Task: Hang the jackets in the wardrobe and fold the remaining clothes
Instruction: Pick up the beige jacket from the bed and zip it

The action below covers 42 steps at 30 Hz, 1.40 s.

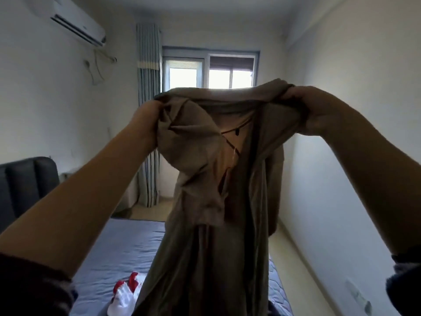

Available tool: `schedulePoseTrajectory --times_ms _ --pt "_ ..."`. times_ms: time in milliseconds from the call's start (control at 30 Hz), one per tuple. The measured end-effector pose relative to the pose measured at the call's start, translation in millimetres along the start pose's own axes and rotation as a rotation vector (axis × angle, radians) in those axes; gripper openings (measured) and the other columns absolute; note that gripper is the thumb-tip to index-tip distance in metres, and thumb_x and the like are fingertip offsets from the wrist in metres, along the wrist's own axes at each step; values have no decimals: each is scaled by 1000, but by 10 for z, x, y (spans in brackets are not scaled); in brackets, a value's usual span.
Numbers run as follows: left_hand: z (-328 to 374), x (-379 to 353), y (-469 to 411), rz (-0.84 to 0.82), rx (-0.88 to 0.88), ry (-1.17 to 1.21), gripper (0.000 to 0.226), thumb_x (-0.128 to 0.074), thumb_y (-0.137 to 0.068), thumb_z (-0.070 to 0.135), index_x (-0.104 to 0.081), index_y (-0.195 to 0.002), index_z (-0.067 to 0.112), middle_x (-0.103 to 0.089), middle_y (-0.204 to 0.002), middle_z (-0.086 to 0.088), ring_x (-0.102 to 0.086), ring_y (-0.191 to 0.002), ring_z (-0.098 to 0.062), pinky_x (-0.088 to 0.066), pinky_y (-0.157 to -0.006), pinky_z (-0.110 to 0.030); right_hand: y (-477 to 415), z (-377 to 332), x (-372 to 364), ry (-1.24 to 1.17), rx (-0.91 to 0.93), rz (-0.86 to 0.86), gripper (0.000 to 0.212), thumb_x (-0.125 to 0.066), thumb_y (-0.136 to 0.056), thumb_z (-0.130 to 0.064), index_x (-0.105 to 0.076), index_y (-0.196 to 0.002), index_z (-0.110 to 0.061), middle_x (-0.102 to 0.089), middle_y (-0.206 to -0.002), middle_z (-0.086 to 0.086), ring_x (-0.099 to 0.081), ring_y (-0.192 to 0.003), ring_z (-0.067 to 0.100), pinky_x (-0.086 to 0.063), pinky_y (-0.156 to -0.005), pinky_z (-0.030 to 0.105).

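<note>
Holding the olive jacket (205, 247) up by its collar edge, I have my left grip (148, 119) and right grip (305, 110) each bunched tight on the cloth. The rest of it hangs straight down between and below them. Far beneath the grips, a white-and-red garment (127, 293) lies unfolded on the bed (109, 247). I judge the task early: this jacket is not yet on a hanger, no wardrobe is in view, and the folding is left to do.
</note>
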State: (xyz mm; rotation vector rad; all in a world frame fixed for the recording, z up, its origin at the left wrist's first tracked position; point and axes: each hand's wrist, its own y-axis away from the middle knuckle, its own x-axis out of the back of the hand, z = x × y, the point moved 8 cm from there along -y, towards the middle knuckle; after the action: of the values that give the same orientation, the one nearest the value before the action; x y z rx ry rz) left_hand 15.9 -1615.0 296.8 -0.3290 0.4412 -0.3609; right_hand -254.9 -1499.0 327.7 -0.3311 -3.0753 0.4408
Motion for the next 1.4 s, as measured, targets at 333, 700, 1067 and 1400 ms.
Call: schedulePoseTrajectory --times_ms 333,700,1067,1400 --pt "-1056 136 -801 135 207 -119 18 -47 -96 10 -61 -86 8 -62 -79 -10 -61 -75 -22 -56 -69 -29 -907 1323 -130 -25 -168 192 20 -45 -93 3 -55 -81 -8 -56 -68 7 -61 -51 12 -52 -46 19" --pt "-4869 1249 -800 232 857 -272 21 -42 -94 17 -59 -100 7 -60 -97 -16 -59 -82 -28 -49 -75 -34 -1231 5249 -179 -40 -737 342 36 -38 -93 5 -48 -127 -3 -57 -113 24 -59 -79 28 -50 -58 30" --pt "-7423 2598 1370 364 1274 -430 26 -42 -95 10 -46 -118 19 -48 -106 -3 -54 -92 -20 -42 -78 -33 773 8532 -190 3 -1196 151 69 -57 -89 -6 -26 -148 -23 -51 -127 7 -54 -111 19 -47 -91 35" --pt "-7667 3613 3224 331 1329 -1214 36 -63 -83 16 -52 -117 10 -49 -124 -13 -53 -109 -33 -42 -88 -37 2320 9430 -521 160 -1546 -10 9 -54 -93 -13 -58 -86 -10 -64 -94 10 -60 -72 14 -44 -58 25"
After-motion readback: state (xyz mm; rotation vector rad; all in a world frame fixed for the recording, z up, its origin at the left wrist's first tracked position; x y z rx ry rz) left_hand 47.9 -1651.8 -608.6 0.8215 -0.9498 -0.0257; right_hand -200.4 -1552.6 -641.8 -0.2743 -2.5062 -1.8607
